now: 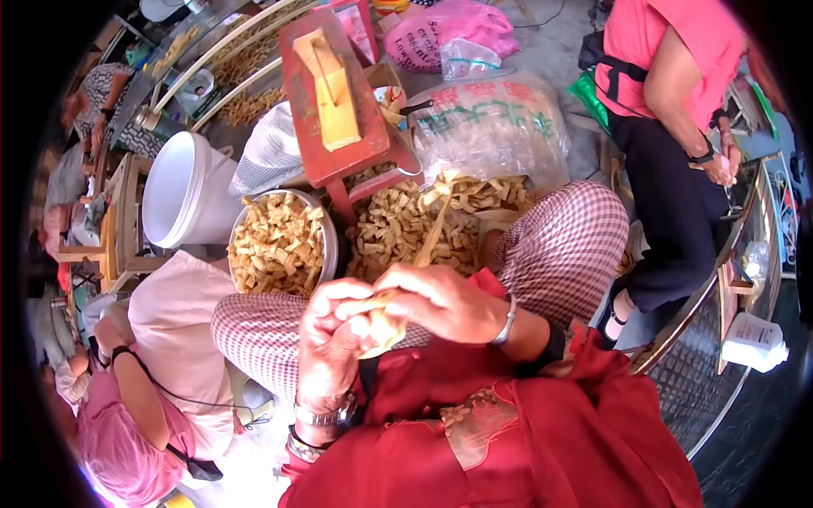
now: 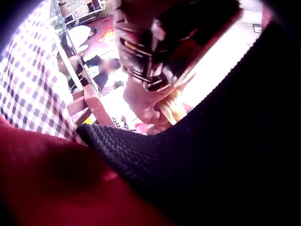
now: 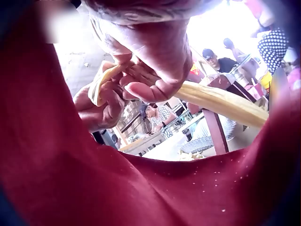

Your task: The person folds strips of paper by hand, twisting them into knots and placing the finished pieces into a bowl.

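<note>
In the head view my left hand point(image 1: 332, 339) pinches the folded end of a pale yellow strip point(image 1: 385, 330) above the lap. My right hand point(image 1: 449, 300) grips the same strip from the right, its fingers meeting the left fingertips. The strip's long tail runs out past the right hand, away from the body, as the right wrist view shows of the flat yellow strip point(image 3: 221, 100). There the left hand point(image 3: 104, 107) holds a loop beside the right fingers. In the left wrist view a sleeve and watch hide most of the hand; a bit of strip point(image 2: 173, 109) shows.
A white bucket point(image 1: 326, 245) full of small folded yellow pieces stands before the knees, beside a heap of them point(image 1: 398, 229). Behind are a red wooden bench point(image 1: 309, 110) with a wooden block point(image 1: 334, 93), a white bucket point(image 1: 182, 195) and a plastic sack point(image 1: 500, 127). People sit either side.
</note>
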The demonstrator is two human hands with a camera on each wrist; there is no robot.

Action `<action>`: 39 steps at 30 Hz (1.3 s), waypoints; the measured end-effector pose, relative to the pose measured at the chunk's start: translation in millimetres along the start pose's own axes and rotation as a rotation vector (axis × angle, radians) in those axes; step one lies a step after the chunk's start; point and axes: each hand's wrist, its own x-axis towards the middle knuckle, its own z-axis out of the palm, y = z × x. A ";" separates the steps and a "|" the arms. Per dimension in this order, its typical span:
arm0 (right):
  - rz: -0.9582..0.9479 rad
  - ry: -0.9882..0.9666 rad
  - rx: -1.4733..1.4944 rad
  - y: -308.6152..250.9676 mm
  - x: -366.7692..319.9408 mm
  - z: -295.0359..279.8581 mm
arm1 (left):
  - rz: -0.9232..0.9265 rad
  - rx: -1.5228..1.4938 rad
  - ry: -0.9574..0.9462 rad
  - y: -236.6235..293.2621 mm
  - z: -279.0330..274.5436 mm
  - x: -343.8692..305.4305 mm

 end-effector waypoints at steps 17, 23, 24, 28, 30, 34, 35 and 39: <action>0.220 0.130 0.035 21.4 -4.9 8.0 | -0.205 0.042 -0.033 -16.2 -6.8 6.4; 0.122 0.155 -0.306 25.7 -11.9 -15.0 | -0.197 -0.180 -0.089 -11.7 -12.8 9.7; 0.143 0.202 -0.294 26.3 -13.0 -21.9 | -0.193 -0.235 -0.071 -11.4 -14.8 8.5; 0.167 0.182 -0.395 21.7 -17.2 -42.6 | -0.153 -0.379 -0.010 -8.0 -24.8 6.6; 0.354 0.053 -0.196 18.9 -13.1 -36.4 | -0.105 -0.312 0.063 -7.1 -26.0 9.3; 0.444 -0.115 0.061 27.4 -2.7 -6.4 | -0.098 -0.089 0.080 -9.9 -20.4 16.6; 0.451 -0.135 0.067 28.7 -0.5 -1.5 | -0.100 -0.016 0.065 -14.4 -20.4 17.1; 0.342 -0.026 -0.061 33.2 2.2 5.3 | -0.121 0.415 0.182 -11.5 -22.5 14.8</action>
